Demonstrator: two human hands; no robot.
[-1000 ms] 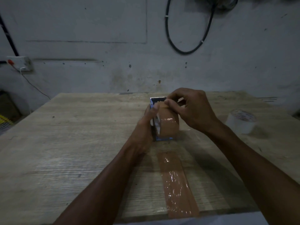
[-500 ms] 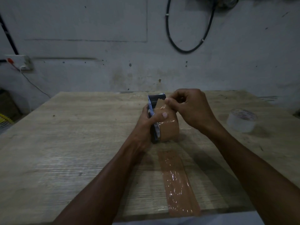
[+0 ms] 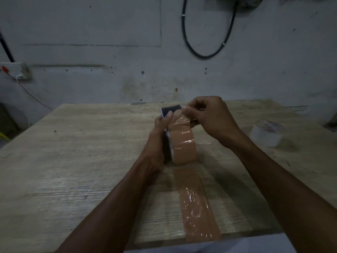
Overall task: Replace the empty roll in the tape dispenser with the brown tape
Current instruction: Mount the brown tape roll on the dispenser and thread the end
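Note:
The brown tape roll (image 3: 184, 148) stands on edge in the blue and white tape dispenser (image 3: 170, 109) at the middle of the wooden table (image 3: 73, 161). My left hand (image 3: 160, 132) grips the dispenser's left side, thumb on its top. My right hand (image 3: 211, 119) pinches the loose end of the brown tape (image 3: 179, 120), peeled up off the roll toward the dispenser's top. The dispenser's lower part is hidden behind the roll and my left hand.
A strip of brown tape (image 3: 197, 205) is stuck flat on the table, running from the roll to the near edge. A whitish roll (image 3: 267, 132) sits at the right. A black cable loop (image 3: 206, 42) hangs on the wall; a socket (image 3: 16, 71) is at the left.
My right hand has pulled the tape end up off the roll, stretching a short length free. My left thumb has shifted from the roll's face to the dispenser's top.

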